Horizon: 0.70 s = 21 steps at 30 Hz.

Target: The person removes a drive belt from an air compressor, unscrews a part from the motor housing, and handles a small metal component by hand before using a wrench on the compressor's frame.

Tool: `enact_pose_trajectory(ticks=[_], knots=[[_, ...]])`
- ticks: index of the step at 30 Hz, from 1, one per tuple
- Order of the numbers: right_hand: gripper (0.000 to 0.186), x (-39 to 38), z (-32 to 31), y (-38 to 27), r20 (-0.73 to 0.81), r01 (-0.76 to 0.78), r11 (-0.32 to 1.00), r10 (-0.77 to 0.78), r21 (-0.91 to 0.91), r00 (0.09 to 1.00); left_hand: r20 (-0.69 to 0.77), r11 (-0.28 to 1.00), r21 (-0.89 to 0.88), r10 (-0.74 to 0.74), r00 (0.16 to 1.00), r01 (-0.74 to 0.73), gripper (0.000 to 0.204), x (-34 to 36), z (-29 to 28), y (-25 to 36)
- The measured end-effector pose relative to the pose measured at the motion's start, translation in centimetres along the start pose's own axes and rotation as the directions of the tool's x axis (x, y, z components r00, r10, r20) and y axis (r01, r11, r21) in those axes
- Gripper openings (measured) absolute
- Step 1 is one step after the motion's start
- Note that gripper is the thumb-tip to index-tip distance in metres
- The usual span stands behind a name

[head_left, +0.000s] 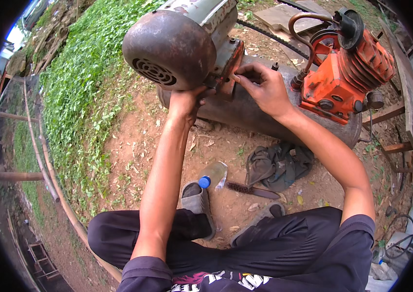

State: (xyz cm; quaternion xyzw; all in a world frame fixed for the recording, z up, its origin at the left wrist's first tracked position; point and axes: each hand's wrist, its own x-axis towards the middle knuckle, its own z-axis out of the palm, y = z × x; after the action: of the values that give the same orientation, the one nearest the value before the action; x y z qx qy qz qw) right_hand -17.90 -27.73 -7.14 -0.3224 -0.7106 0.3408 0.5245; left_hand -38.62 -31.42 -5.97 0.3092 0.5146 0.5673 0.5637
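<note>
A rusty electric motor with a vented end cap sits on an orange-painted mounting bracket on a dark metal tank. My left hand is curled under the motor's end, against the base, with its fingers partly hidden and what they hold unclear. My right hand is closed in a pinch at the bracket's side; whatever is between thumb and finger is too small to make out. To the right stands an orange compressor pump with a black belt running toward its pulley.
Below lie a water bottle with blue cap, a wire brush, a grey cloth and sandals. A netting barrier with poles runs along the left; wooden boards stand at the right. Cardboard lies behind.
</note>
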Motion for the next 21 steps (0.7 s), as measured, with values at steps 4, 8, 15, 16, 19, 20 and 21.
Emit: enact_pose_trajectory(ticks=[4,8,15,16,19,20,21], knots=[[0.018,0.0,0.3,0.3,0.007,0.001,1.000,-0.001,0.007,1.000,0.070,0.997,-0.073,-0.018,0.997,0.023,0.028,1.0,-1.2,-0.6],[0.018,0.2,0.6,0.1,0.012,-0.014,0.999,0.014,0.028,1.000,0.042,0.978,-0.172,-0.112,0.993,0.118,0.024,1.0,-0.7,-0.3],[0.018,1.6,1.0,-0.1,-0.023,0.039,0.999,-0.039,-0.003,0.999,0.157,0.814,-0.485,-0.278,0.948,0.319,0.014,0.2,-1.0,-0.6],[0.018,1.8,1.0,-0.1,-0.032,0.061,0.998,-0.061,0.002,0.998,0.165,0.817,-0.475,-0.281,0.945,0.326,0.013,-0.2,-1.0,-0.4],[0.018,2.5,0.8,-0.3,-0.032,0.081,0.997,-0.082,-0.005,0.996,0.159,0.804,-0.498,-0.284,0.946,0.325,0.011,-0.9,-0.8,-0.7],[0.019,2.7,0.9,-0.3,-0.026,0.078,0.997,-0.079,-0.010,0.997,0.150,0.794,-0.516,-0.285,0.947,0.321,0.010,-1.1,-0.8,-0.9],[0.018,2.7,1.0,-0.3,-0.018,0.074,0.997,-0.075,-0.016,0.997,0.149,0.792,-0.524,-0.278,0.949,0.314,0.011,-1.4,-0.9,-1.1]])
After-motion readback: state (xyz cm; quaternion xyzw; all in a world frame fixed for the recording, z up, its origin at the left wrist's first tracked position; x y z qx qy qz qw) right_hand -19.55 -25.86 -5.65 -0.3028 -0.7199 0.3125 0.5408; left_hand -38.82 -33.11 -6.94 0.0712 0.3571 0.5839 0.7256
